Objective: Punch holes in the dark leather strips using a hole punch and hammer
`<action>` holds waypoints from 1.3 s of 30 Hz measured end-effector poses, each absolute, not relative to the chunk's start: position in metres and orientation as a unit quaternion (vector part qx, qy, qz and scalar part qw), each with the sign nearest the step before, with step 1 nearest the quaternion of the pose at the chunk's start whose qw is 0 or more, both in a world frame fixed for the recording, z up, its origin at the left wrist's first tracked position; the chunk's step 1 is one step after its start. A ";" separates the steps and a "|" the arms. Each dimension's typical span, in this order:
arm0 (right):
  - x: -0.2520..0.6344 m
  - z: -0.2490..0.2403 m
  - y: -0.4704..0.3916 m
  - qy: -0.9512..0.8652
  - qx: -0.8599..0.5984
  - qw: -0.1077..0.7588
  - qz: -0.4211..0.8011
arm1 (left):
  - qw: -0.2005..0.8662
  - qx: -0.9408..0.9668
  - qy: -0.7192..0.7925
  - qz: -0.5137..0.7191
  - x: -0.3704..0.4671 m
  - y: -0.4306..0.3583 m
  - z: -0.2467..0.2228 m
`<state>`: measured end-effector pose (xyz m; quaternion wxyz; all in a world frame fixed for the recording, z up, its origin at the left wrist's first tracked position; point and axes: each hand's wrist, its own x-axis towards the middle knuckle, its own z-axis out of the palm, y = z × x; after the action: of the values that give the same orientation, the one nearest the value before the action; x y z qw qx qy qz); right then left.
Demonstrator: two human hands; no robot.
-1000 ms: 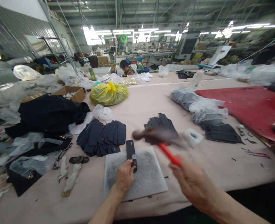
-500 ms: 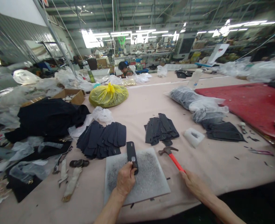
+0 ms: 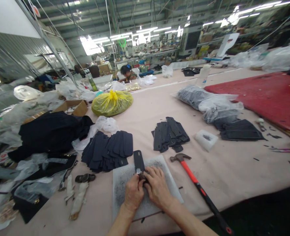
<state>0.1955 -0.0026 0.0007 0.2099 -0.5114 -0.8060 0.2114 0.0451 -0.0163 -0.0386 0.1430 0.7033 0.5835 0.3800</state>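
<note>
A metal-topped hand punch (image 3: pixel 138 171) is pinched in my closed left hand (image 3: pixel 134 192), over the lower part of a flat black piece (image 3: pixel 138 158) with a small slot near its far end. My right hand (image 3: pixel 159 188) is beside it, fingers bent over the right edge of the black piece, close to the punch; the fingertips are partly hidden. Both hands are above a speckled white board (image 3: pixel 176 190). To the right, a claw hammer (image 3: pixel 191 175) with a red and black handle lies on the table, touched by neither hand.
Stacks of dark cut pieces lie at left (image 3: pixel 108 149) and right (image 3: pixel 171 134) behind the board. A white block (image 3: pixel 206 140) sits farther right. A second hammer with a wrapped handle (image 3: pixel 79 200) lies left. A yellow bag (image 3: pixel 112 103) and a red sheet (image 3: pixel 263 98) are farther back.
My right hand has let go of the hammer, which now lies on the table, and moved left to the black piece. My left hand still holds the punch.
</note>
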 end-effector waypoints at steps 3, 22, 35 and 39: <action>0.199 0.000 -0.003 -0.803 -0.516 0.214 0.210 | 0.197 0.654 0.611 0.400 0.046 -0.011 -0.032; 0.208 0.005 0.009 -0.812 -0.492 0.212 0.231 | 0.263 0.562 0.671 0.407 0.022 -0.016 -0.017; 0.182 0.008 0.008 -0.804 -0.534 0.145 0.219 | 0.205 0.625 0.641 0.396 0.021 -0.021 -0.034; 0.177 0.012 0.002 -0.801 -0.529 0.145 0.240 | 0.197 0.629 0.637 0.400 0.021 -0.021 -0.037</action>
<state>0.1767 0.0018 0.0122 0.1446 -0.5287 -0.8013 0.2396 0.0213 -0.0207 -0.0368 0.1969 0.6293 0.6365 0.4001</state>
